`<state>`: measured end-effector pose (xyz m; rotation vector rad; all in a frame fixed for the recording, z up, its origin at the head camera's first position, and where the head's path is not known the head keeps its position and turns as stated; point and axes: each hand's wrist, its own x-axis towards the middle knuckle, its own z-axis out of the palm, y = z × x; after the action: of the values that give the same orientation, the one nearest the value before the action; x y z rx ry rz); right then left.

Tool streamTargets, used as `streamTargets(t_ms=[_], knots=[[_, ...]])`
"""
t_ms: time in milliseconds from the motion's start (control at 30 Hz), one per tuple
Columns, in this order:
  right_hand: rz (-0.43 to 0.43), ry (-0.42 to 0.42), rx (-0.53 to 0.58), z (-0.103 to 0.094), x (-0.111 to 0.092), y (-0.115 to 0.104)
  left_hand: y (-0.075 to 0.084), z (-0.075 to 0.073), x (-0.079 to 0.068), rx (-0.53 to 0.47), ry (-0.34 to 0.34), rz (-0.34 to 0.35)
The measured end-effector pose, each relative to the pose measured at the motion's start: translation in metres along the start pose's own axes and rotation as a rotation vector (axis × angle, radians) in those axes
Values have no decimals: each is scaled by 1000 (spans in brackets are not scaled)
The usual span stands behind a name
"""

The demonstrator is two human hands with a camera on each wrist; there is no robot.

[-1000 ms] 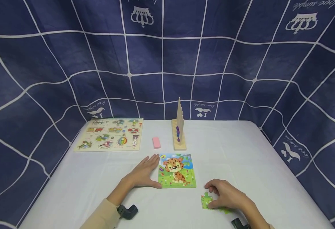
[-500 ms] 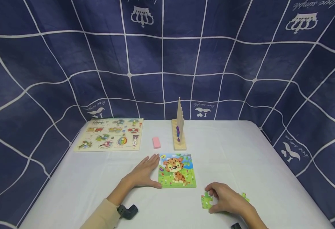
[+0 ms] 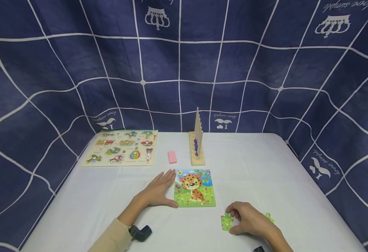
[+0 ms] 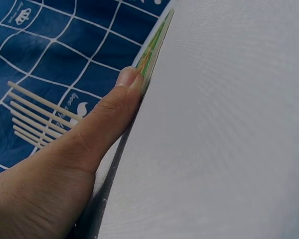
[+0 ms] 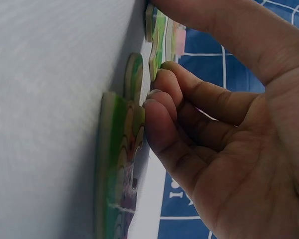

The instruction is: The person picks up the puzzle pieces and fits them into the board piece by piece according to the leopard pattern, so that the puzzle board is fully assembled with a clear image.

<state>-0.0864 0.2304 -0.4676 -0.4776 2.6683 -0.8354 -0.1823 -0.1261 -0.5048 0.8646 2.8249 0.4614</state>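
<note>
A square leopard jigsaw puzzle [image 3: 195,188] lies on the white table. My left hand [image 3: 158,190] rests flat along its left side, fingers spread, with the thumb [image 4: 122,92] at the near corner and the fingertips at the far one. To the right and nearer, my right hand [image 3: 250,218] pinches a green puzzle piece [image 3: 226,224] low over the cloth, thumb at its lower edge and forefinger at its knob. In the right wrist view that piece [image 5: 157,45] shows between thumb and fingertip. A second puzzle piece [image 5: 114,164] lies under the other curled fingers.
A wooden peg board [image 3: 121,148] with vehicle shapes lies at the back left. Beside it are a pink block [image 3: 172,157] and a wooden stand [image 3: 198,161] with upright rods and purple and blue beads. A blue checked curtain [image 3: 184,70] rises behind the table.
My right hand has shifted slightly, uncovering the second puzzle piece on its far right side, and its forefinger has closed in on the first piece's knob. The left hand has stayed still.
</note>
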Motion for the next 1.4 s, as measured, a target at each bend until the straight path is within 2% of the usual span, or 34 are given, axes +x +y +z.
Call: streamTargets(t_ms=[500, 900, 1400], knots=[[-28, 63, -52, -4, 7, -1, -1, 1, 0, -7, 3, -5], [17, 105, -46, -10, 23, -9, -2, 3, -1, -2, 9, 2], [-98, 167, -85, -20, 50, -29, -3, 4, 1, 8, 10, 20]])
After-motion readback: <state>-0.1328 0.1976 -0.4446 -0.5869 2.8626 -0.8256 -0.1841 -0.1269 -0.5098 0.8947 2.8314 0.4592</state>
